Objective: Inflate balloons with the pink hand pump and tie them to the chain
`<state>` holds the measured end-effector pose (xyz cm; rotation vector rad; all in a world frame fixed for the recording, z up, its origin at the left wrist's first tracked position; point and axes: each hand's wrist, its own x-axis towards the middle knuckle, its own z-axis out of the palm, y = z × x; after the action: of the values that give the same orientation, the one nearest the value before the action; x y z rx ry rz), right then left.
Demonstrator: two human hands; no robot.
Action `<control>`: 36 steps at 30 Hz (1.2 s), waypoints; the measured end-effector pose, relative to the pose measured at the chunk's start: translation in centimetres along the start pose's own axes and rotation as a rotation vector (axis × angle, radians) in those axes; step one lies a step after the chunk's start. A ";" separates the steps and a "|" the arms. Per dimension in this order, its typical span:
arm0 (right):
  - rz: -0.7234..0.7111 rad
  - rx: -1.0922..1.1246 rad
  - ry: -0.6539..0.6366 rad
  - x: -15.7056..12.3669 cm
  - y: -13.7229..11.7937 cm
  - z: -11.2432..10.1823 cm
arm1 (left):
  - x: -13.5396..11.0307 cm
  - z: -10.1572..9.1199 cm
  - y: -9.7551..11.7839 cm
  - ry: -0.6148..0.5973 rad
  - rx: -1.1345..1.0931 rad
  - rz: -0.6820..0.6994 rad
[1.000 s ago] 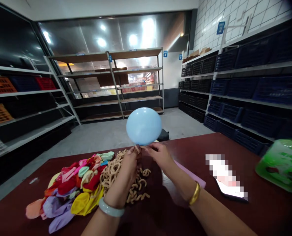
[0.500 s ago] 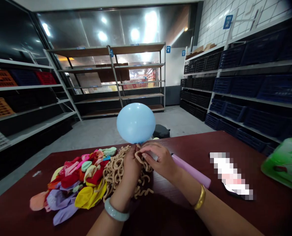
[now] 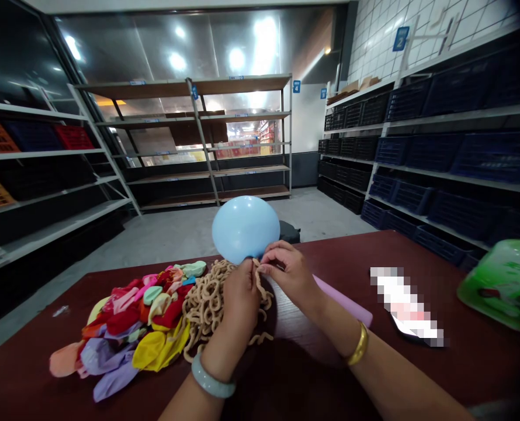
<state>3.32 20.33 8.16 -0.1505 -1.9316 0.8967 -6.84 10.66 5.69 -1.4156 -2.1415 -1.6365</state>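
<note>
A blown-up light blue balloon (image 3: 246, 228) stands above the table's far edge, its neck end pointing down into my left hand (image 3: 241, 292). The fingers of that hand are closed round the neck, which is hidden. My right hand (image 3: 291, 275) pinches a tan cord (image 3: 259, 282) just below the balloon, beside the left thumb. Under and left of my hands lies a heap of curly tan cords (image 3: 203, 298). Left of that heap, limp balloons (image 3: 131, 313) in red, pink, yellow, purple and other colours are piled.
A pink cylinder (image 3: 345, 305) lies right of my hands, partly behind my right forearm. Farther right are a blurred-out phone (image 3: 411, 307) and a green package (image 3: 503, 283) on the dark red table (image 3: 330, 263). Shelves with crates (image 3: 430, 202) line the room.
Both hands and the balloon have shifted slightly right, the balloon also lower in view. My right fingers have drawn closer to the left thumb, still on the tan cord.
</note>
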 end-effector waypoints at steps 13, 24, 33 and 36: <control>-0.056 -0.369 0.109 -1.0 0.4 1.0 | 0.2 1.1 0.5 -0.034 -0.242 -0.043; -0.044 -0.427 0.064 -0.9 -0.1 0.2 | 0.1 1.3 0.1 -0.037 -0.262 -0.031; 0.130 -0.202 0.127 -1.1 0.2 0.8 | 0.2 1.2 -0.4 -0.102 -0.322 -0.023; 0.171 -0.147 0.120 -1.2 0.3 0.8 | 0.3 1.3 -0.8 -0.088 -0.326 -0.042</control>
<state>3.19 19.57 6.94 -0.4530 -1.8922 0.8361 -7.05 11.85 4.73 -1.5605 -2.0293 -2.0516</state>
